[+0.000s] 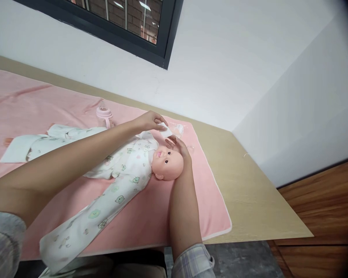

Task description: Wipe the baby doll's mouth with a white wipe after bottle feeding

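Observation:
A baby doll (167, 164) in a white printed outfit (127, 154) lies on its back on a pink blanket (145, 216), its head toward the right. Over the doll's far shoulder, my left hand (150, 120) pinches a small white cloth or tissue (164, 131). My right hand (178, 146) is behind the top of the doll's head, its fingers stretched out and apart, just under the white piece. Whether my right fingers touch it, I cannot tell. A clear plastic container (178, 129) with something white in it sits just beyond my hands.
A pink baby bottle (104, 116) with a handle stands beyond the doll's body. A small clear item (190, 148) lies right of my right hand. The wooden table (232, 185) meets a white wall (208, 65) with a dark window frame (162, 50). A wooden panel (327, 200) is at the right.

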`<state>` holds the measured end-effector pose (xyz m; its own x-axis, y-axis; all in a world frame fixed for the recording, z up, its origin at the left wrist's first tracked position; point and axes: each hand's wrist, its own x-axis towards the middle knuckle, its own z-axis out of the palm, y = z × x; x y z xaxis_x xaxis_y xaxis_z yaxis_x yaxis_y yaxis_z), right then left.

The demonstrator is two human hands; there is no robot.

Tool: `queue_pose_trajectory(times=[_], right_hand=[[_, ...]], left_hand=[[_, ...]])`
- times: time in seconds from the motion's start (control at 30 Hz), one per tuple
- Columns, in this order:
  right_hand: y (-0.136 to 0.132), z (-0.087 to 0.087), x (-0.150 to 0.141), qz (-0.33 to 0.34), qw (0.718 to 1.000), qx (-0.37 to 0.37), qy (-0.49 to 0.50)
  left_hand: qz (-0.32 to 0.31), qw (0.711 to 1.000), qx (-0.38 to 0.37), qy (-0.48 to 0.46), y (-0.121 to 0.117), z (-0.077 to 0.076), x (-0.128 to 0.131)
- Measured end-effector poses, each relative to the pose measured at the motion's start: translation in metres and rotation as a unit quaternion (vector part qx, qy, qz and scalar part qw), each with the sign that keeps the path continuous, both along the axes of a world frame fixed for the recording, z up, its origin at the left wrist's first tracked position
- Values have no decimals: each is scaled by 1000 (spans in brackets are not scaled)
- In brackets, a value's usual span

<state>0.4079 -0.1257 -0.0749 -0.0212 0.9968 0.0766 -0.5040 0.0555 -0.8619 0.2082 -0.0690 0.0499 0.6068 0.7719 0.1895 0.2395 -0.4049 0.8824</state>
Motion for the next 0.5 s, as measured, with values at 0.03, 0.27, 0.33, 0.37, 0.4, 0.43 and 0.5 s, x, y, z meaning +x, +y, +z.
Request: queue_pose_trajectory(times=[0.03, 0.27, 0.33, 0.37, 0.4, 0.43, 0.5], right_hand=[[-1, 1, -1, -2, 1000, 2, -2], [-6, 6, -6, -30, 999, -12, -20], [-6, 6, -7, -31, 999, -19, -24], [-6, 5, -7, -30, 999, -23, -25], [-6, 5, -6, -29, 999, -26, -26], [-5, 5, -6, -26, 999, -28, -27], [-5, 6, -5, -18, 999, -29, -31]], left_hand=[[0, 1000, 1, 1, -1, 1, -3], [7, 998, 55, -17, -17, 17, -25], [19, 996, 84, -11, -28, 24, -32], [23, 996, 89, -8, -33, 28, -35], [22, 996, 85, -6, -38, 31, -39], [15, 997, 72, -4, -42, 33, -43], [-18, 999, 46, 3, -49, 35, -50]])
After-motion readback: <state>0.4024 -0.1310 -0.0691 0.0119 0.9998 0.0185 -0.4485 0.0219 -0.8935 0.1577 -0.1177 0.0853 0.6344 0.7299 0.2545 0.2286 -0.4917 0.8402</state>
